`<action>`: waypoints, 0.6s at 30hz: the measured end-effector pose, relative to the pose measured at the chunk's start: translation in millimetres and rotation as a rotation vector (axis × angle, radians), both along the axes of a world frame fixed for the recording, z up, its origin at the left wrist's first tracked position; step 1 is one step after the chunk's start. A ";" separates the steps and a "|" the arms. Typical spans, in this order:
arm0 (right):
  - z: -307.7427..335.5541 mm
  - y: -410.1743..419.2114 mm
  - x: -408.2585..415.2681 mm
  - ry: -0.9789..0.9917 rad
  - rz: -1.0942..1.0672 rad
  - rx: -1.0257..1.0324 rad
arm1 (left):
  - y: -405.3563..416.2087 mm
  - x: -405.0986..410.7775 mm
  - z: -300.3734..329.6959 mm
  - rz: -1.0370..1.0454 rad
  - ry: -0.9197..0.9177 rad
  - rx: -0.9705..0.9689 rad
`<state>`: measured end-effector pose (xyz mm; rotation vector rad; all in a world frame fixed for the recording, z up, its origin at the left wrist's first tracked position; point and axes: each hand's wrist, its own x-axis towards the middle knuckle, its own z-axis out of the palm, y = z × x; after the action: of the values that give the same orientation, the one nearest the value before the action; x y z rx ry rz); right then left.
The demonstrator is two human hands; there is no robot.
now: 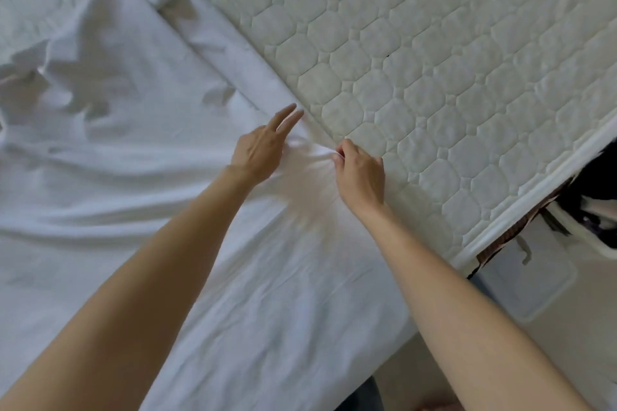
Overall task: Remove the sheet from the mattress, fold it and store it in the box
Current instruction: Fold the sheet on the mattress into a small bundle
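A pale plastic lid or box (531,274) lies on the floor just past the mattress (434,60) edge at the lower right; whether it is the box or only its lid cannot be told, and nothing shows inside it. Above it, a dark opening beside the bed holds black and white cloth (597,207), too jumbled to identify.

The white sheet (133,150) is already off the far part of the mattress, leaving bare quilted padding across the upper right. It lies rumpled over the near and left part of the bed, with a folded band along its diagonal edge and loose creases toward the left edge.

The right hand (360,173) pinches a bunch of the sheet at that diagonal edge, its grip clenched on the cloth, which fans into pleats toward the near edge. The left hand (263,147), just beside it, rests on the sheet with two fingers stretched out straight and the others hidden, holding nothing as far as can be seen.

The mattress's piped edge (534,197) runs diagonally at the right, and bare floor lies beyond it.
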<state>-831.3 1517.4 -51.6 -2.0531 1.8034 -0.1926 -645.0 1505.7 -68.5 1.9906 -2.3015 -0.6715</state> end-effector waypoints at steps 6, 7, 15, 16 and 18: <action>-11.4 -13.8 -5.9 0.046 0.099 0.038 | -43.5 -3.8 1.6 -0.069 -0.117 0.121; -13.1 -14.2 -6.6 0.042 0.104 0.033 | -45.2 -3.3 4.1 -0.111 -0.155 0.149; -9.7 -28.4 -4.0 0.082 0.081 -0.010 | -62.4 -16.5 9.5 -0.062 -0.049 -0.079; -10.3 -31.6 -4.6 0.080 0.075 0.007 | -65.3 -21.6 4.1 -0.051 -0.001 -0.084; -10.9 -38.2 -4.0 0.114 0.093 0.129 | -65.2 -24.1 -5.0 -0.035 0.090 -0.062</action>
<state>-835.2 1479.2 -62.5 -2.0876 1.7319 0.0667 -669.2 1440.5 -73.6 1.8581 -2.2813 -0.6689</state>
